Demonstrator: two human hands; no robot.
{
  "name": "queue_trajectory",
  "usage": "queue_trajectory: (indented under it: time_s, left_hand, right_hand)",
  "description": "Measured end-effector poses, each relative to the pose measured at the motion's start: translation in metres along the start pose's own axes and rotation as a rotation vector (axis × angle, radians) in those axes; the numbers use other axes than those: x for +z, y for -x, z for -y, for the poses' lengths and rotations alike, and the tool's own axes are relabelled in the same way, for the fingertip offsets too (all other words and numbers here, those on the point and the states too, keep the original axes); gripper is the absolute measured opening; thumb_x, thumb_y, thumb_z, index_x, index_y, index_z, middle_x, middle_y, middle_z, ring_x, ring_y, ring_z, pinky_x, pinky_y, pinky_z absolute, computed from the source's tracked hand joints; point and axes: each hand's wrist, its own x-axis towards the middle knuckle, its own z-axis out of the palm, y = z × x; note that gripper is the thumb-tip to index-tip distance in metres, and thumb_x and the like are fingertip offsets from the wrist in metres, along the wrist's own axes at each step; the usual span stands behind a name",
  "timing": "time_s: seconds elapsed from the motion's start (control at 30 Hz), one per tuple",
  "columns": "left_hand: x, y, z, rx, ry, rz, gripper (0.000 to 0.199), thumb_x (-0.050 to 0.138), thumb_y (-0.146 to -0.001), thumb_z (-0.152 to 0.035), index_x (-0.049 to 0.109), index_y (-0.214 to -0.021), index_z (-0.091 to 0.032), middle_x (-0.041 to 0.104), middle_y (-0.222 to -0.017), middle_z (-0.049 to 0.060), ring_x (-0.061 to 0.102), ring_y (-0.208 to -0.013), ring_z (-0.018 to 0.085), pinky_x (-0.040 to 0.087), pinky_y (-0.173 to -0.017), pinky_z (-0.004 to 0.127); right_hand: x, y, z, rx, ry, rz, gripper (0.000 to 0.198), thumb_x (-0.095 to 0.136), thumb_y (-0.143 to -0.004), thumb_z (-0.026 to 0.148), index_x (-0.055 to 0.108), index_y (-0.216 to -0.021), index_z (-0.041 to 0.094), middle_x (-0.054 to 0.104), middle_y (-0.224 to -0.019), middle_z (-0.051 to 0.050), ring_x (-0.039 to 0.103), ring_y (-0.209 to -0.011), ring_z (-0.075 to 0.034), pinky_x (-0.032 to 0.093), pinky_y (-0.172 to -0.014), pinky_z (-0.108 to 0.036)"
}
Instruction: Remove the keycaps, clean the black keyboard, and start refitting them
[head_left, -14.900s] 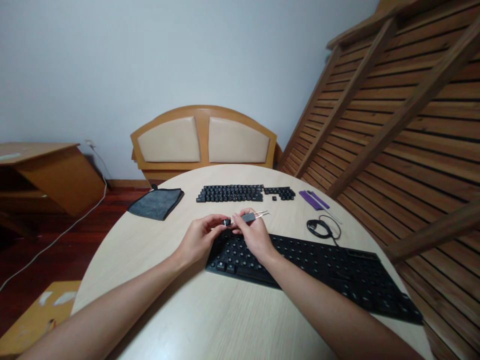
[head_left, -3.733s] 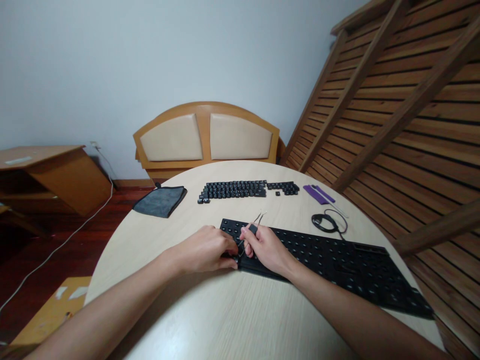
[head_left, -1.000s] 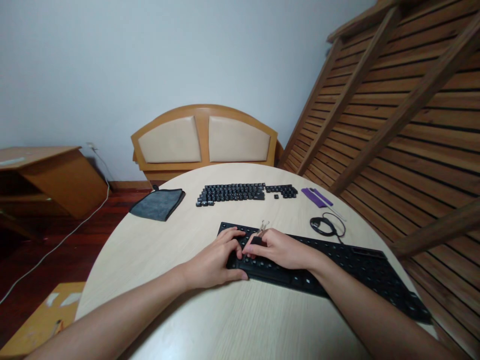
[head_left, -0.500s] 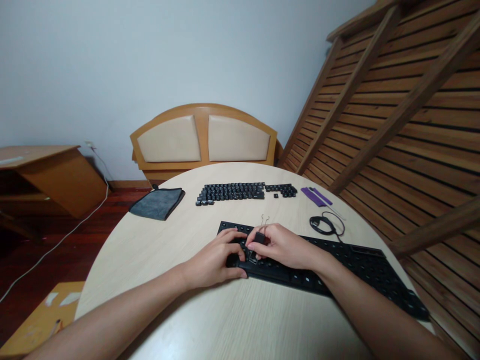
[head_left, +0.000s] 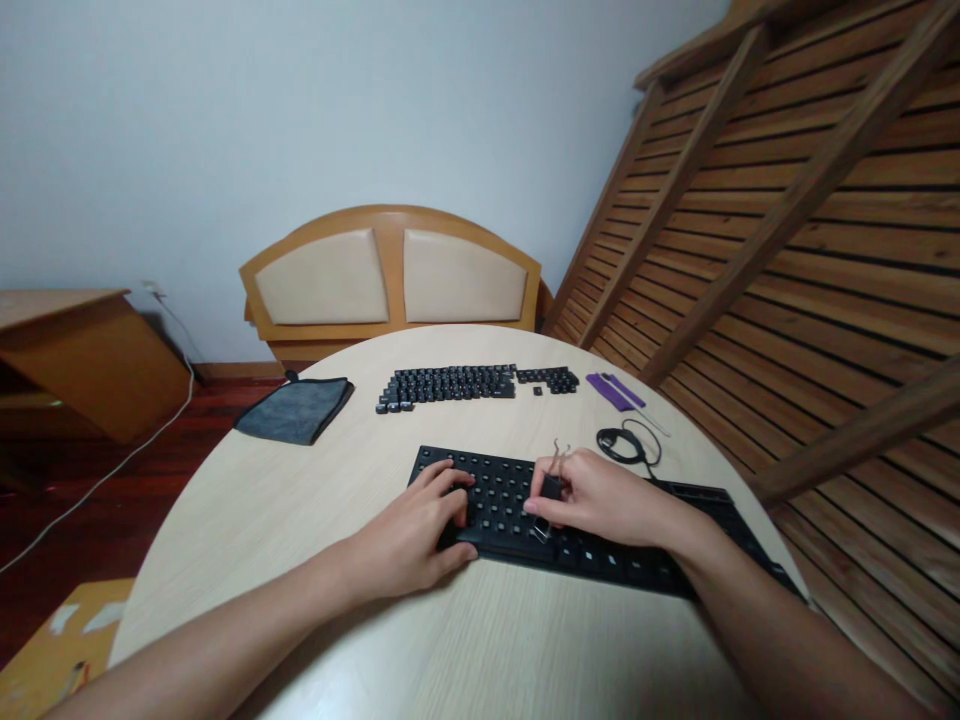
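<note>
The right hand (head_left: 589,500) has slid rightward along the partly uncapped keyboard (head_left: 501,548), away from the left hand (head_left: 420,520). On the round table (head_left: 262,520), the keyboard's right end lies near the rim; a strip of tabletop divides keyboard from loose keycaps (head_left: 450,384). The left hand spreads palm-down over the keyboard's left end; the right pinches a wire keycap puller (head_left: 551,487).

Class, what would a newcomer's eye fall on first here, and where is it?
Probably the black keyboard on the table, with the left hand on its left end and the right hand gripping a wire tool over it. Beyond it, loose keycaps lie in rows, a grey cloth to their left and purple pieces to their right.
</note>
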Motion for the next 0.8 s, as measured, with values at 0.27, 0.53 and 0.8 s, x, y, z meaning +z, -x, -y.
queue_trajectory:
  time_s: [0.27,0.53,0.8]
  left_hand:
    - [-0.002,-0.001,0.001,0.008,0.021,0.012,0.018,0.070,-0.085,-0.030,0.057,-0.081,-0.020,0.058,-0.126,0.012,0.042,-0.135,0.035,0.039,-0.110,0.059]
    - [-0.002,-0.001,0.003,0.012,0.060,-0.002,0.018,0.072,-0.083,-0.030,0.057,-0.080,-0.021,0.059,-0.125,0.011,0.044,-0.132,0.036,0.039,-0.110,0.060]
    - [-0.003,0.000,0.003,0.024,0.056,-0.006,0.017,0.071,-0.084,-0.028,0.056,-0.080,-0.021,0.059,-0.126,0.011,0.045,-0.132,0.035,0.040,-0.109,0.059]
  right_hand:
    - [-0.004,0.008,-0.012,-0.031,-0.016,0.029,0.022,0.067,-0.085,0.042,0.065,-0.081,0.020,0.064,-0.063,0.001,0.053,-0.056,-0.013,0.035,-0.051,-0.024]
    - [-0.005,0.007,-0.018,-0.025,-0.154,0.077,0.021,0.068,-0.083,0.040,0.065,-0.083,0.020,0.069,-0.072,-0.001,0.061,-0.064,-0.015,0.043,-0.057,-0.025]
    - [-0.004,-0.003,-0.034,0.041,-0.312,0.127,0.031,0.071,-0.081,0.048,0.062,-0.084,0.019,0.068,-0.060,0.001,0.062,-0.059,-0.015,0.045,-0.061,-0.026]
